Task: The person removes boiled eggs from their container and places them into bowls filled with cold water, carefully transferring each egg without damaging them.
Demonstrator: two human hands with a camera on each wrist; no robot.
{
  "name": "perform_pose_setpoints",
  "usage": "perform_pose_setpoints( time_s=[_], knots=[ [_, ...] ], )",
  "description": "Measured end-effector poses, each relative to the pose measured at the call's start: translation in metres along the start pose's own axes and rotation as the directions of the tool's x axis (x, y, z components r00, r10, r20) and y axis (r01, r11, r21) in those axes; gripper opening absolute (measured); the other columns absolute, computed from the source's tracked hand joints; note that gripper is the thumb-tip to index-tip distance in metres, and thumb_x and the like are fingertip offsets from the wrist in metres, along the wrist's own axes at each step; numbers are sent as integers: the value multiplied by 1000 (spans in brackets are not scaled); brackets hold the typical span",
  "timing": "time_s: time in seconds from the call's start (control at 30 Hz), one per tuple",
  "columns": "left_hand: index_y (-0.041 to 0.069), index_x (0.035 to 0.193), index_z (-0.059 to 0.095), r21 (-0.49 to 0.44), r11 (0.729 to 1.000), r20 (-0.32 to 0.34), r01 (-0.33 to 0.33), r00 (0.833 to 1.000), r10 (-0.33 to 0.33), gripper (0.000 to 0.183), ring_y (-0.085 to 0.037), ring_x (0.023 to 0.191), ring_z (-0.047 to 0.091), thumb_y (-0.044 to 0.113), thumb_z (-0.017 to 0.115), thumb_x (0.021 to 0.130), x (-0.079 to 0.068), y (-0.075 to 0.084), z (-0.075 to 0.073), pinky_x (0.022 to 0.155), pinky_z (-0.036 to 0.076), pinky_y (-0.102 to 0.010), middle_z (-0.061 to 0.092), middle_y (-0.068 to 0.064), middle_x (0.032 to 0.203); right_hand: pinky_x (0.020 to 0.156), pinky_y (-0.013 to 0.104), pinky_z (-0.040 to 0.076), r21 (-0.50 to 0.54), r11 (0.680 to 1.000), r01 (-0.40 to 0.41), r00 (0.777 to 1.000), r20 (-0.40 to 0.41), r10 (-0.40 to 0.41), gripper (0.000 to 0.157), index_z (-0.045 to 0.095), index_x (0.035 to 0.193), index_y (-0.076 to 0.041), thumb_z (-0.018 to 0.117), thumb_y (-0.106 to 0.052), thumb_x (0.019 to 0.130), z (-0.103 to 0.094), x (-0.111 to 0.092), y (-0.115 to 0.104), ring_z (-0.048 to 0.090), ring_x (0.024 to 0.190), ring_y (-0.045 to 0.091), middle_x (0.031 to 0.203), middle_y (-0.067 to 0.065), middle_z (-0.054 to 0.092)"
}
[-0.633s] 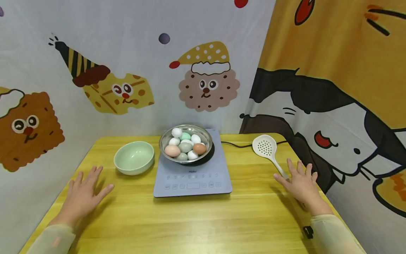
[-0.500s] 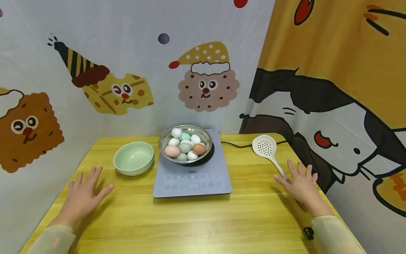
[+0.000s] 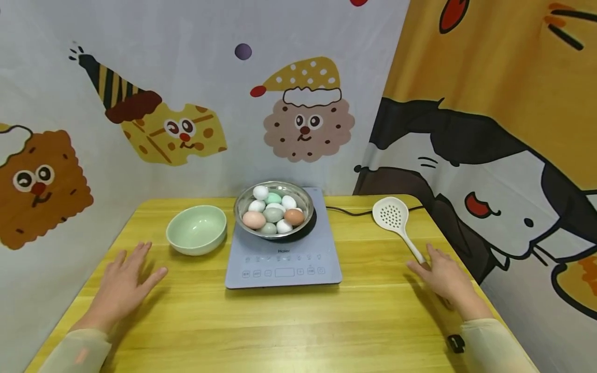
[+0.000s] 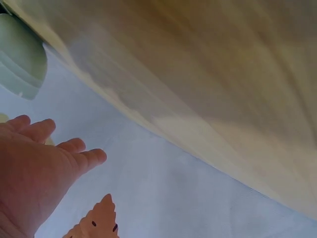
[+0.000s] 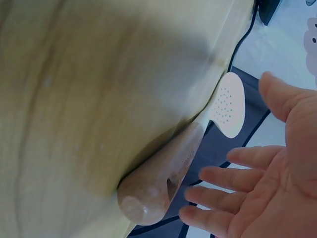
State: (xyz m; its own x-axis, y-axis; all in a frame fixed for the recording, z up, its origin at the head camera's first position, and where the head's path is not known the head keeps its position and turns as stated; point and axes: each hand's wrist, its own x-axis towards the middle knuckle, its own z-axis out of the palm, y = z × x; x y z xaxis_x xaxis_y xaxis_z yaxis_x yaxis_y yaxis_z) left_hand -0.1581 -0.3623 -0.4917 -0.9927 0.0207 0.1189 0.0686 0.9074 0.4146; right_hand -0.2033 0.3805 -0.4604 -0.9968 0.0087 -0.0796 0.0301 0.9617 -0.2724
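Observation:
My right hand hovers over the wooden handle of a white slotted skimmer, which lies at the table's right side. In the right wrist view, a gap shows between the spread fingers and the handle. My left hand, its fingers spread and holding nothing, is held over the left part of the table. Nearest to it is a pale green bowl, with nothing inside. A steel bowl heaped with several white, greenish and brown eggs stands on a grey induction cooker at the back middle.
Behind the cooker, a black cord runs right along the table's back, passing behind the skimmer head. A small black object lies by the right sleeve. A printed cloth hangs close behind the wooden table.
My right hand has tipped downward over the skimmer handle, its fingers now lower and closer together in the head view. The left hand stays in place. The head view has shifted slightly.

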Motion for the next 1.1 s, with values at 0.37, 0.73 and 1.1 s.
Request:
perform_pose_setpoints(
  time_s=[0.37,0.73,1.1],
  knots=[
    [-3,165,33,31,999,57,24,998,-26,84,-69,139,37,59,51,110,-2,12,-10,109,32,-82,40,-38,162,83,64,56,-20,999,-43,998,44,44,102,37,154,21,55,-67,104,-2,-4,12,66,112,58,136,44,60],
    [-5,152,53,10,998,134,54,990,-55,81,-62,132,53,62,51,108,-10,25,-12,103,46,-76,56,-38,149,62,43,51,-24,998,-62,997,41,63,67,67,121,7,69,-56,100,2,-3,17,65,77,30,91,16,74],
    [-4,151,55,-30,999,122,35,992,-31,75,-58,127,61,58,54,109,-16,34,-11,100,51,-73,57,-35,150,65,47,53,-47,998,-34,999,30,35,36,68,121,7,71,-21,99,8,1,20,62,75,28,93,19,72]
  ],
)
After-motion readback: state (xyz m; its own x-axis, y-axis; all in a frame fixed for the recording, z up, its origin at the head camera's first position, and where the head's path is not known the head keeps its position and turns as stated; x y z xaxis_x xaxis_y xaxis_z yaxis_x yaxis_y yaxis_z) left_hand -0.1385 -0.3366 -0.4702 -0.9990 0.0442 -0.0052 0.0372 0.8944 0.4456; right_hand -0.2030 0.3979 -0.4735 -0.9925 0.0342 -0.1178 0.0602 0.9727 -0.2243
